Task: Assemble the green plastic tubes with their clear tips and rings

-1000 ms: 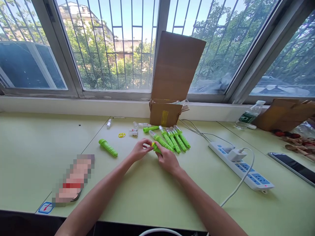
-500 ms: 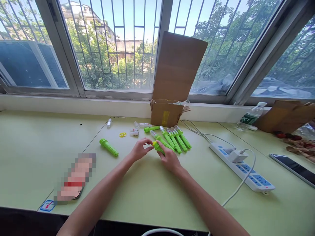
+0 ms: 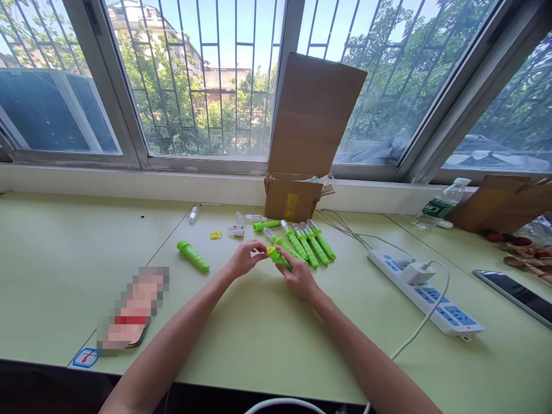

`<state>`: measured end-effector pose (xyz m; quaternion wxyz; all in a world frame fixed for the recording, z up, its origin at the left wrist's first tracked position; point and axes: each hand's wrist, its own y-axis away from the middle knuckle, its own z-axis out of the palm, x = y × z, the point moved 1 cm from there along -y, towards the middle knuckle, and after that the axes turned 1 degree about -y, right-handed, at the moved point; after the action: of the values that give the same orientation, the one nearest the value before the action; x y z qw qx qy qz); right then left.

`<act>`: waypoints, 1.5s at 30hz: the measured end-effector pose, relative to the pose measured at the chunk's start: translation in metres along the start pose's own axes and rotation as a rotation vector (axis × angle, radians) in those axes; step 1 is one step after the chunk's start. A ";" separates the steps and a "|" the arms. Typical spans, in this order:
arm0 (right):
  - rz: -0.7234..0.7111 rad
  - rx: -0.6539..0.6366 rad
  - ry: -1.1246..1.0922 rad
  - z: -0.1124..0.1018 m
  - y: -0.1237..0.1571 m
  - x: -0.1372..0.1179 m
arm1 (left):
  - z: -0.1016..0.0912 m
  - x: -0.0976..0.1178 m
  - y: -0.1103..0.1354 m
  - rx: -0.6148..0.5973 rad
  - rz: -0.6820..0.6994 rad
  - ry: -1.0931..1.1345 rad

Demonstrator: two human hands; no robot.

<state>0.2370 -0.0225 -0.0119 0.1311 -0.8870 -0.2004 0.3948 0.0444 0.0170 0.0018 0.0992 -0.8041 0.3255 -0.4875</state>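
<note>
My right hand [image 3: 298, 278] is wrapped round a green flashlight body [image 3: 277, 256] just above the table. My left hand [image 3: 245, 259] pinches at the flashlight's yellow-rimmed open end; what its fingertips hold is too small to see. Behind the hands lies a row of several assembled green flashlights [image 3: 308, 241] with clear heads. A lone green flashlight body [image 3: 192, 256] lies to the left. A yellow ring [image 3: 215, 234] and small clear and white parts [image 3: 236, 230] lie near the back.
An open cardboard box [image 3: 290, 198] stands against the window sill. A white power strip [image 3: 426, 296] with a plugged charger and cable lies on the right. A phone [image 3: 515, 288], a water bottle [image 3: 439, 203] and another box [image 3: 495, 201] sit far right. A blurred object [image 3: 131, 310] lies front left.
Both hands have stayed together on the flashlight, with only small finger shifts. The view has drifted slightly.
</note>
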 end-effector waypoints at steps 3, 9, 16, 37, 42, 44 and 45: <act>0.011 -0.004 -0.082 -0.001 -0.001 0.001 | -0.001 0.000 0.000 -0.016 0.003 -0.009; 0.046 0.021 -0.249 0.001 -0.001 0.002 | 0.001 -0.001 -0.002 0.007 0.001 0.047; 0.200 0.009 -0.535 0.000 0.000 -0.005 | 0.005 0.008 -0.004 0.037 -0.045 0.134; 0.065 0.040 0.107 -0.001 0.001 -0.001 | 0.010 0.010 0.002 -0.026 0.153 -0.222; 0.063 0.036 0.225 0.002 0.001 0.000 | 0.014 0.002 0.003 0.007 0.116 -0.265; 0.053 0.042 0.266 0.003 0.002 0.001 | 0.014 0.000 0.004 0.023 0.098 -0.319; 0.050 0.043 0.287 0.004 0.002 0.000 | 0.015 -0.001 0.005 0.034 0.087 -0.354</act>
<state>0.2348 -0.0237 -0.0155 0.1673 -0.9360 -0.1492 0.2714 0.0544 0.0111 -0.0087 0.1894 -0.8606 0.3293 -0.3392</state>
